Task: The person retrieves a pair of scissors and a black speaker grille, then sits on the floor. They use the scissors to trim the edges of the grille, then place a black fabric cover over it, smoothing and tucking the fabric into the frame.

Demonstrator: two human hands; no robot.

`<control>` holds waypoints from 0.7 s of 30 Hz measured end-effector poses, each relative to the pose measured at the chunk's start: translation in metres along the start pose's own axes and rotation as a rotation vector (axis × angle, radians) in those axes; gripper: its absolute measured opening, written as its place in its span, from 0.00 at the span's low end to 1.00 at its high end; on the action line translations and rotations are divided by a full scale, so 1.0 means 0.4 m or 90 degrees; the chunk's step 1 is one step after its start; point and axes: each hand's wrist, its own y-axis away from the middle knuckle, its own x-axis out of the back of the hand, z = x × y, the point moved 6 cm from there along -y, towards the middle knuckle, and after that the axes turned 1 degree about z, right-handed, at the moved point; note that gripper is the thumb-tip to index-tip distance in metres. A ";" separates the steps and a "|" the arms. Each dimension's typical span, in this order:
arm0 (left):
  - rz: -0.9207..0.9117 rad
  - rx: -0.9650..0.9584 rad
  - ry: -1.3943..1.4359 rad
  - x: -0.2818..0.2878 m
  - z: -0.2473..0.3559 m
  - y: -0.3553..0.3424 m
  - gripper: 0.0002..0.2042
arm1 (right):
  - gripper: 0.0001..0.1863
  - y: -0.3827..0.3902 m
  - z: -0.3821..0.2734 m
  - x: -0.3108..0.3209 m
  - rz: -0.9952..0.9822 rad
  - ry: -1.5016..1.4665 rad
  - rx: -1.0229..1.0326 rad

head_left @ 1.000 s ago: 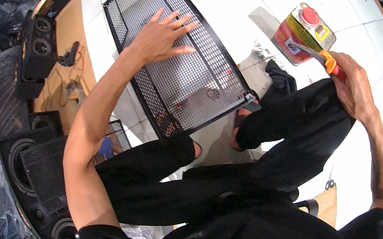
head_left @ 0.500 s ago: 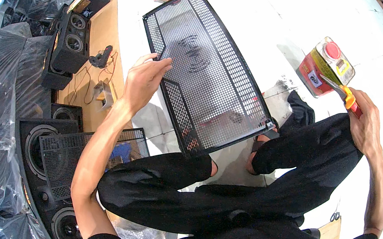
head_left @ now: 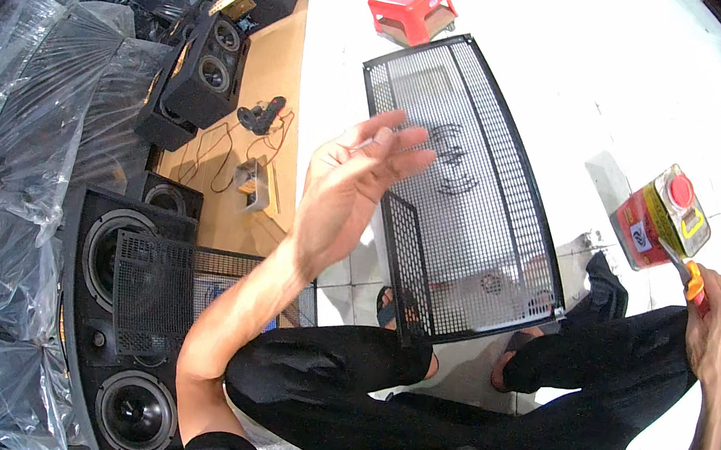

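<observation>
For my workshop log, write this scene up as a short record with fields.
Left hand: in front of the grille; cannot tell whether it holds anything
Right hand: holds a hand tool with orange-and-red handle
Grille: black mesh
Can: red and yellow, red cap, right of the grille
Stool: red, beyond the grille's far end
Speakers: black, at left

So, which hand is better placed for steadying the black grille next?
Probably the left hand: it partly overlaps the black grille in view, though whether it pinches something small is unclear. The right hand, farther off, holds a yellow-and-red tool.
</observation>
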 end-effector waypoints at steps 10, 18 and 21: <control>0.004 0.023 0.005 0.000 -0.037 -0.015 0.20 | 0.20 0.008 0.021 -0.001 0.036 0.018 0.012; 0.185 -0.009 -0.120 0.211 -0.036 0.028 0.12 | 0.21 -0.008 -0.027 0.008 0.029 0.017 0.080; 0.217 -0.011 -0.110 0.238 -0.070 0.020 0.13 | 0.22 0.007 0.000 0.020 0.024 -0.014 0.051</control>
